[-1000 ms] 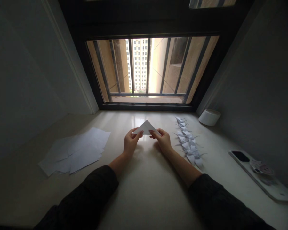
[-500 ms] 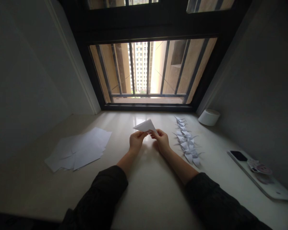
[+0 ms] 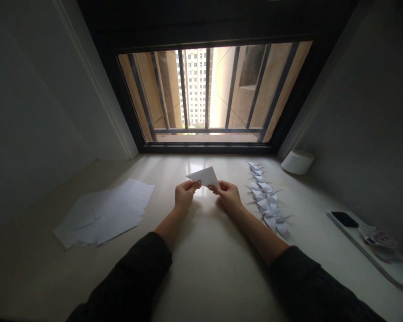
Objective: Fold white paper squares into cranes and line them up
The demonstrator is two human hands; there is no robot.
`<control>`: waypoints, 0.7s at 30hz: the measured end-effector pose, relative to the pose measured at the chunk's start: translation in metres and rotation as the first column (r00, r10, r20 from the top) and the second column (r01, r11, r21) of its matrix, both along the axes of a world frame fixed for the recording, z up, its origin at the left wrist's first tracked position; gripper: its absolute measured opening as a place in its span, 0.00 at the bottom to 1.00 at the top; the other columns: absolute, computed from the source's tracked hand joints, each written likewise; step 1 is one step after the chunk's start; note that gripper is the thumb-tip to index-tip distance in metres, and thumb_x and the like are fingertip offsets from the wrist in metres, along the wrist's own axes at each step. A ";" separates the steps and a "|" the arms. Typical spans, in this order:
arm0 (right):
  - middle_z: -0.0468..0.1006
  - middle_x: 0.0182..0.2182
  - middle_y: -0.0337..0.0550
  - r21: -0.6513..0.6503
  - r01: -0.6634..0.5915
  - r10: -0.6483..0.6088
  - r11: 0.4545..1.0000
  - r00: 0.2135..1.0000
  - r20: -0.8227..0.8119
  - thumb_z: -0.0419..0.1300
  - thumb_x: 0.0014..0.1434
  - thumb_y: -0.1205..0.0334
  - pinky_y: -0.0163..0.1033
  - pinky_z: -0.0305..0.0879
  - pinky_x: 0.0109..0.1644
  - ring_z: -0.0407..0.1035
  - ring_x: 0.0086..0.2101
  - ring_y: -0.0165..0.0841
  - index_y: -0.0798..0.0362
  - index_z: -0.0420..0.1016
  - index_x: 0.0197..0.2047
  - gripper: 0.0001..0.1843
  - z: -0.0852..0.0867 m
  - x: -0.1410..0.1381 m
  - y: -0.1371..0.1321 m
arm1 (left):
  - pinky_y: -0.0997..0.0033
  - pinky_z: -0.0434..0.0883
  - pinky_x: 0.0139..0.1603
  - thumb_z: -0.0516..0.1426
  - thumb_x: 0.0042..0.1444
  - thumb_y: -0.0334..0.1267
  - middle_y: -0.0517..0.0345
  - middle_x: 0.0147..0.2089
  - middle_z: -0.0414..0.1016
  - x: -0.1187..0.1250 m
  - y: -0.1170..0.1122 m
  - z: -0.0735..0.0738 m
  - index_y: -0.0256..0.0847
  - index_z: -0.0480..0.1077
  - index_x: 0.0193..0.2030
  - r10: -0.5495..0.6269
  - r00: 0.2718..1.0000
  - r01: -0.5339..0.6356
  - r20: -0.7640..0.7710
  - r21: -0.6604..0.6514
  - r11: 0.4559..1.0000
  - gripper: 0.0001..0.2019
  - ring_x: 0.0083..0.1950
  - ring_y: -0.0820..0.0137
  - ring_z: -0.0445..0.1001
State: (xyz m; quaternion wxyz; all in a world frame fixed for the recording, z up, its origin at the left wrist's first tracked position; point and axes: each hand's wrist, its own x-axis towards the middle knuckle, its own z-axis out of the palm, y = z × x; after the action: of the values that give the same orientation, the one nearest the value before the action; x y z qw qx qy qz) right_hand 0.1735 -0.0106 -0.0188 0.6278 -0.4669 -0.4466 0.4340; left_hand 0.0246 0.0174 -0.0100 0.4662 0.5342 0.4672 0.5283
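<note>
A white sheet of paper (image 3: pixel 204 175), folded to a triangle, is held up between my two hands above the pale sill. My left hand (image 3: pixel 185 193) pinches its lower left edge between thumb and fingers. At the lower right corner, my right hand (image 3: pixel 229 194) grips the same paper, with its thumb on the near side. The remaining fingers of both hands are curled and partly hidden. To the right of my right hand stand several folded paper cranes (image 3: pixel 267 199), set closely in rows.
Loose white paper sheets (image 3: pixel 107 212) lie in an overlapping pile on the left. A white round object (image 3: pixel 297 162) sits by the right wall. Nearer on that side lies a phone (image 3: pixel 372 250) with a decorated grip. A barred window (image 3: pixel 206 94) rises behind the sill (image 3: pixel 211 268).
My left hand has slid left along the paper's lower edge, farther from my right hand. The right hand keeps its hold. The view has tipped down and moved slightly closer.
</note>
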 end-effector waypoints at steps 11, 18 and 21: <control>0.79 0.25 0.42 -0.014 0.068 -0.068 0.998 0.998 -0.015 0.70 0.38 0.53 0.36 0.64 0.32 0.69 0.26 0.31 0.56 0.79 0.32 0.19 -0.005 0.005 0.005 | 0.73 0.64 0.32 0.58 0.49 0.49 0.54 0.30 0.75 -0.009 0.012 -0.006 0.38 0.70 0.27 0.134 0.991 -0.133 -0.008 0.087 0.987 0.14 0.34 0.69 0.72; 0.80 0.29 0.45 -0.033 0.154 -0.156 0.988 0.985 -0.077 0.70 0.37 0.53 0.38 0.67 0.34 0.70 0.27 0.31 0.57 0.77 0.37 0.23 -0.005 0.004 0.007 | 0.74 0.62 0.31 0.57 0.50 0.49 0.56 0.29 0.75 -0.007 0.012 -0.007 0.39 0.68 0.25 0.103 0.994 -0.104 0.028 0.060 0.993 0.14 0.34 0.70 0.71; 0.80 0.28 0.44 -0.037 0.160 -0.163 0.986 0.983 -0.085 0.70 0.37 0.53 0.38 0.67 0.34 0.70 0.27 0.31 0.57 0.77 0.38 0.24 -0.005 0.004 0.007 | 0.74 0.61 0.30 0.57 0.50 0.48 0.56 0.29 0.75 -0.007 0.010 -0.005 0.38 0.68 0.25 0.113 0.993 -0.115 0.044 0.038 0.993 0.14 0.34 0.70 0.71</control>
State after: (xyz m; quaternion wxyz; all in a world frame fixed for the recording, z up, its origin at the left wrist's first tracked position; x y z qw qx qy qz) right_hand 0.1774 -0.0034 -0.0241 0.6728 -0.4914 -0.3725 0.4087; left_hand 0.0175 0.0278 -0.0145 0.4341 0.5047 0.4764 0.5744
